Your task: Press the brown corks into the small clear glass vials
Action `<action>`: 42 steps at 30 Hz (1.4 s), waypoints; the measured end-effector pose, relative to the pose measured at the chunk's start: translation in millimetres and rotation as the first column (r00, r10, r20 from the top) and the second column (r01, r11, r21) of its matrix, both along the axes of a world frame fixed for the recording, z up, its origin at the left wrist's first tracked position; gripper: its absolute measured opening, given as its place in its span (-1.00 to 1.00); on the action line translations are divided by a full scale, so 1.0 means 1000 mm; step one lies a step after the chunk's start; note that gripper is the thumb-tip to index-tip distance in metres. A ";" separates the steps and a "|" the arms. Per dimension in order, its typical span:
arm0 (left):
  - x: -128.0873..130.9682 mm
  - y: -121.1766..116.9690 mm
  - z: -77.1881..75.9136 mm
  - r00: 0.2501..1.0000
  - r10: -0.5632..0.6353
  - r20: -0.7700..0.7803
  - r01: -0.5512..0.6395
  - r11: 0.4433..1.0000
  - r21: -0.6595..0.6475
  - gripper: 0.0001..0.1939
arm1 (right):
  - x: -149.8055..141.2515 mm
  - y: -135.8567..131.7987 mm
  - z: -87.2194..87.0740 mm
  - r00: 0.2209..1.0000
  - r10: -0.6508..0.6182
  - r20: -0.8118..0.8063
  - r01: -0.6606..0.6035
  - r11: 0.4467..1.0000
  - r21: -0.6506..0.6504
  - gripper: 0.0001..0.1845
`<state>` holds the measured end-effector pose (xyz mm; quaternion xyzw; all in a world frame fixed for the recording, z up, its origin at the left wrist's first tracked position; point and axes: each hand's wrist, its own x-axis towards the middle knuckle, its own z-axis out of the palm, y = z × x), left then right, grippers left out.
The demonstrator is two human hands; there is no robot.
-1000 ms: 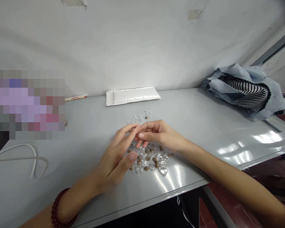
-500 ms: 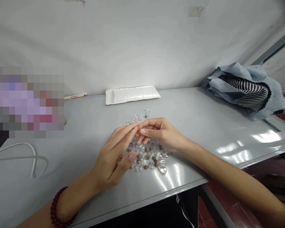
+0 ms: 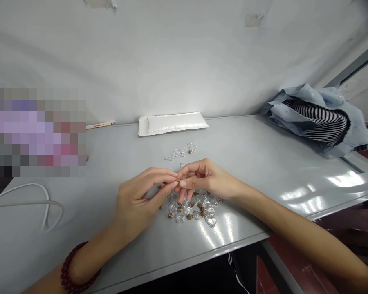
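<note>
Both my hands meet fingertip to fingertip above the table. My left hand point(image 3: 142, 196) is closed in a pinch, its thumb and fingers touching a tiny brown cork point(image 3: 178, 179). Against the same cork, my right hand point(image 3: 199, 177) presses its thumb and index finger, with its other fingers curled below. Whether a glass bottle is attached to that cork is hidden by the fingers. Beneath the hands lies a pile of small clear glass bottles point(image 3: 210, 221) with brown corks, partly covered by the fingers. Beyond them is a row of small clear pieces point(image 3: 180, 152).
A white padded packet point(image 3: 174, 123) lies against the wall. Blue cloth with a striped part point(image 3: 317, 116) sits at the right back. A white cable point(image 3: 46, 204) loops at the left, and a thin stick-like item point(image 3: 100, 125) lies behind. The grey table point(image 3: 248, 151) ends near my body.
My left thumb has come up from beside the pile to meet its fingers in a pinch. Both hands sit slightly lower in view, and more clear pieces show beyond them.
</note>
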<state>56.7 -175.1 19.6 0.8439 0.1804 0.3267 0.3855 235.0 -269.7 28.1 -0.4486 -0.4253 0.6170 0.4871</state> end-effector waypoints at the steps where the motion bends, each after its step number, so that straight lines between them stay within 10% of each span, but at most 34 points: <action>1: 0.000 0.000 0.000 1.000 -0.004 0.008 0.004 0.997 -0.073 -0.96 | 0.000 0.000 0.000 1.000 0.004 0.005 -0.004 1.000 -0.002 -0.87; 9: 0.003 0.005 0.006 0.974 -0.192 -0.121 0.145 0.936 -0.320 -0.91 | 0.002 -0.003 0.000 0.972 0.128 0.198 -0.118 0.991 -0.061 -0.84; 20: -0.001 0.007 0.013 0.939 -0.257 -0.230 0.261 0.965 -0.010 -0.79 | -0.011 -0.016 0.005 0.834 0.078 0.546 -0.216 0.957 0.192 -0.78; 27: -0.007 0.032 0.014 0.951 -0.059 -0.304 0.075 0.996 0.042 -0.79 | 0.006 -0.011 0.007 0.860 -0.173 0.480 0.052 0.966 0.254 -0.70; 34: -0.008 0.041 0.000 0.901 -0.039 -0.432 0.097 0.989 0.114 -0.81 | 0.035 -0.007 0.004 0.640 -0.438 0.631 0.313 0.899 0.307 -0.75; 42: -0.008 0.042 -0.004 0.894 -0.096 -0.437 0.185 0.969 0.166 -0.82 | 0.054 -0.005 0.003 0.406 -0.199 0.892 -0.055 0.969 0.242 -0.75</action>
